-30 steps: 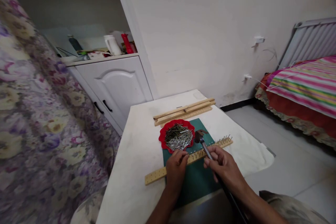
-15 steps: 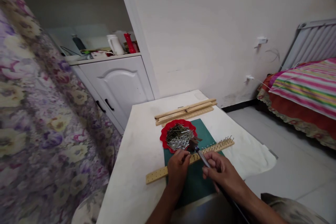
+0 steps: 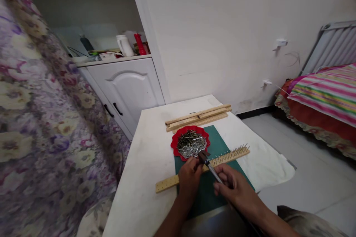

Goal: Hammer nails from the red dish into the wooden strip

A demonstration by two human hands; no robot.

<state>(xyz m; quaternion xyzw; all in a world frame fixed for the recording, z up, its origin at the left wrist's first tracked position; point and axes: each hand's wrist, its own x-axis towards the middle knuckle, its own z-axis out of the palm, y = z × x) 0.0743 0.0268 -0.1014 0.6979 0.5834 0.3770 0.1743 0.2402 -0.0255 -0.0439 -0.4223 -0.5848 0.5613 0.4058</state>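
Note:
My right hand (image 3: 235, 189) is closed around the handle of a claw hammer (image 3: 213, 171). The hammer head is down at the fingertips of my left hand (image 3: 190, 177). Those fingers are pinched at the top of a perforated wooden strip (image 3: 167, 184), on what appears to be a nail, mostly hidden by the hammer head. Rows of upright nails (image 3: 240, 150) stand in the strip's right part, while its left end shows bare holes. Just behind my left hand, a red scalloped dish (image 3: 174, 142) holds a pile of loose nails (image 3: 191, 144).
Under the strip lies a green mat (image 3: 215, 137) on a white-covered table (image 3: 147, 148). Several wooden strips (image 3: 198, 117) are stacked toward the back. A flowered curtain (image 3: 55, 118) hangs at left, a white cabinet (image 3: 130, 89) stands behind, and a bed (image 3: 322, 100) is at right.
The hammer head has come down from slightly above the strip to my left fingertips. My left hand keeps its pinch at the same spot. The view has shifted slightly.

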